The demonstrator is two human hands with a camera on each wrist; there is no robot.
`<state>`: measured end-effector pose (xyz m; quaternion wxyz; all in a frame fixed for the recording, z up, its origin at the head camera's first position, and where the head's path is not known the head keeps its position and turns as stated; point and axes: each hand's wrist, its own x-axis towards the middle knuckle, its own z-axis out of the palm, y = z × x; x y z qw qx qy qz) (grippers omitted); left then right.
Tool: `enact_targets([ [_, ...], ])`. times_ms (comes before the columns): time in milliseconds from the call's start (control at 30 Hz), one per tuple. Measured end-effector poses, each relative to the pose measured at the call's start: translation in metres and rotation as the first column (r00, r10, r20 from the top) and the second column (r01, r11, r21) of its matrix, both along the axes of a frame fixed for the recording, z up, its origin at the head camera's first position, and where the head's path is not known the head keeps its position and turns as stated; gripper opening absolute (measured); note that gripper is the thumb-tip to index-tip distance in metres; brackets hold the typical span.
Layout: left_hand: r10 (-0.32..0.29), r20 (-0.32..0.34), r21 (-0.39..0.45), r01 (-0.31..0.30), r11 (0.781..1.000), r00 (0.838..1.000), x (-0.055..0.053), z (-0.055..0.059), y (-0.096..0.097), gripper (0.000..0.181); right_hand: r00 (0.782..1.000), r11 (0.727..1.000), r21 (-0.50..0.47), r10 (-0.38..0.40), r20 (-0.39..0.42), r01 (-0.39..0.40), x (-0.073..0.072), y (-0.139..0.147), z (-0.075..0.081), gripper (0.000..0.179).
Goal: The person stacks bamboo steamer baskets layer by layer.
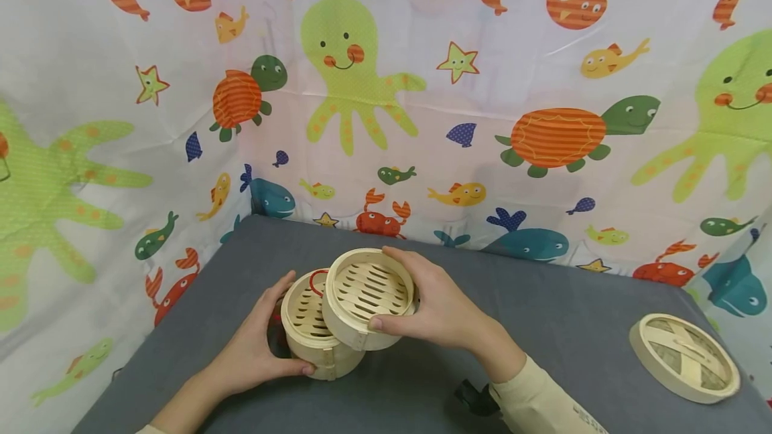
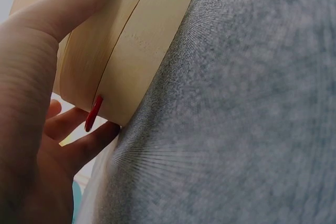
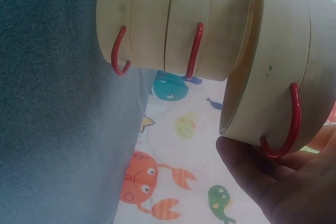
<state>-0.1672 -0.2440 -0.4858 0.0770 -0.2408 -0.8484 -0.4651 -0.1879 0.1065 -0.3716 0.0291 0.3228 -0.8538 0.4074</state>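
My right hand (image 1: pixel 443 303) grips a round bamboo steamer basket (image 1: pixel 362 337) by its rim, thumb on the near side and fingers at the far side. This basket is tilted and overlaps the top of a stack of bamboo steamer baskets (image 1: pixel 332 360) on the table. Around the left side of that stack curls my left hand (image 1: pixel 259 347), its thumb on the near wall. Two tiers of the stack (image 3: pixel 152 19) show in the right wrist view, each with a red handle. Another red handle (image 3: pixel 295 124) hangs on the held basket (image 3: pixel 273 51). Slotted woven bases show inside the baskets.
A woven bamboo steamer lid (image 1: pixel 684 357) lies at the right end of the grey table (image 1: pixel 573 327). Near my right sleeve is a small black object (image 1: pixel 476 399). A curtain (image 1: pixel 422 153) printed with sea animals hangs behind the table and along its left side.
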Motion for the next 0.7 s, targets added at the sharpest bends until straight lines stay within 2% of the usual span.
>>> enact_targets([
  [233, 0.008, -0.032, 0.0, -0.008, 1.0, 0.999, 0.002, 0.0, 0.0, 0.152, 1.0, 1.0, 0.012, -0.008, 0.005, 0.008, -0.001, -0.008, 0.003, 0.103],
  [700, -0.037, -0.075, 0.034, 0.039, 0.999, 0.997, 0.003, -0.001, -0.001, 0.158, 1.0, 0.999, 0.029, 0.018, 0.014, -0.018, -0.009, -0.025, 0.008, 0.1],
])
